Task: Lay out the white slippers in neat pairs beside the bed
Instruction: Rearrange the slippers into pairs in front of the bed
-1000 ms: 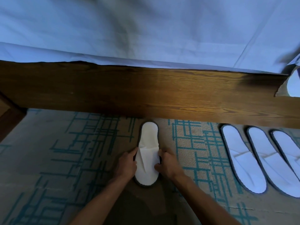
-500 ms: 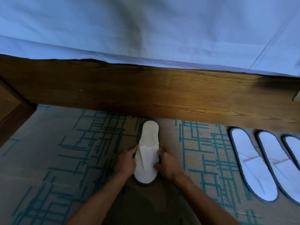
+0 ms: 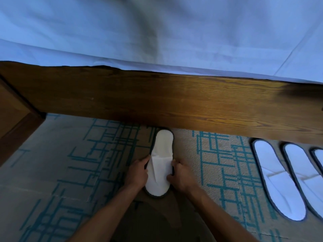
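A white slipper [image 3: 161, 154] with a dark rim lies on the carpet, its heel end pointing at the bed frame. My left hand [image 3: 137, 173] grips its left edge at the strap and my right hand [image 3: 180, 175] grips its right edge. Further right, three more white slippers lie side by side: one [image 3: 276, 179], a second [image 3: 304, 175], and a third [image 3: 319, 158] cut off by the frame edge.
The wooden bed frame [image 3: 174, 102] runs across just beyond the slipper, with a white sheet [image 3: 157, 35] hanging over it. A wooden piece of furniture [image 3: 12, 116] stands at the left. Patterned beige and teal carpet [image 3: 70, 163] covers the floor.
Both hands have stayed on the slipper's sides. The view has shifted left, so the three slippers on the right sit nearer the frame edge.
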{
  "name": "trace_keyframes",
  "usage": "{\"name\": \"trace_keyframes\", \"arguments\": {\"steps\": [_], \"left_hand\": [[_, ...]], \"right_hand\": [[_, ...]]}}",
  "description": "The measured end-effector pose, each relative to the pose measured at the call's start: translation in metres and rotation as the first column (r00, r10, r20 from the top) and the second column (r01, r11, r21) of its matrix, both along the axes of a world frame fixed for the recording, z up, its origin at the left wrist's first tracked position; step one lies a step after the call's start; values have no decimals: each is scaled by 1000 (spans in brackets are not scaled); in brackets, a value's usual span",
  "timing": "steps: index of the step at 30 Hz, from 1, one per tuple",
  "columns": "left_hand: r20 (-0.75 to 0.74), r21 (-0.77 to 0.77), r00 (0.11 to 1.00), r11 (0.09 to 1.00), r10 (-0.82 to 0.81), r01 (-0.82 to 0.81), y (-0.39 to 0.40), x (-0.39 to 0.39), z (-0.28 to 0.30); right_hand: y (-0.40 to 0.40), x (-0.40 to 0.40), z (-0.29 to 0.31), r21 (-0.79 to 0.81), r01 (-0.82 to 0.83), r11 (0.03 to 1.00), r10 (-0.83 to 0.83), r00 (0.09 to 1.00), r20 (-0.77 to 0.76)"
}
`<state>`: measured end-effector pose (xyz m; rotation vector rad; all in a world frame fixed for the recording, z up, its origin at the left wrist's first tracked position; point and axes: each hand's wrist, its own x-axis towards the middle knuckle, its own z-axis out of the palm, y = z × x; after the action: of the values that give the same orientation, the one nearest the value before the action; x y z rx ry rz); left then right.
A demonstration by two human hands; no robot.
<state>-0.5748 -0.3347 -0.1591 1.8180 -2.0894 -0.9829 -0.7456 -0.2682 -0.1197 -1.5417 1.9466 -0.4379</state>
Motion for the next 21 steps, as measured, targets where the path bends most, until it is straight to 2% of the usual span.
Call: {"name": "trace_keyframes", "arguments": {"steps": [12, 21], "left_hand": [[-4, -4, 1000, 1000, -3, 3, 5, 0, 1], [22, 16, 1000, 1000, -12, 11, 11, 7, 16]], "right_hand": [[5, 3, -2, -31, 37, 999, -36, 999, 37], [3, -3, 2, 67, 90, 994, -98, 986, 138]]}}
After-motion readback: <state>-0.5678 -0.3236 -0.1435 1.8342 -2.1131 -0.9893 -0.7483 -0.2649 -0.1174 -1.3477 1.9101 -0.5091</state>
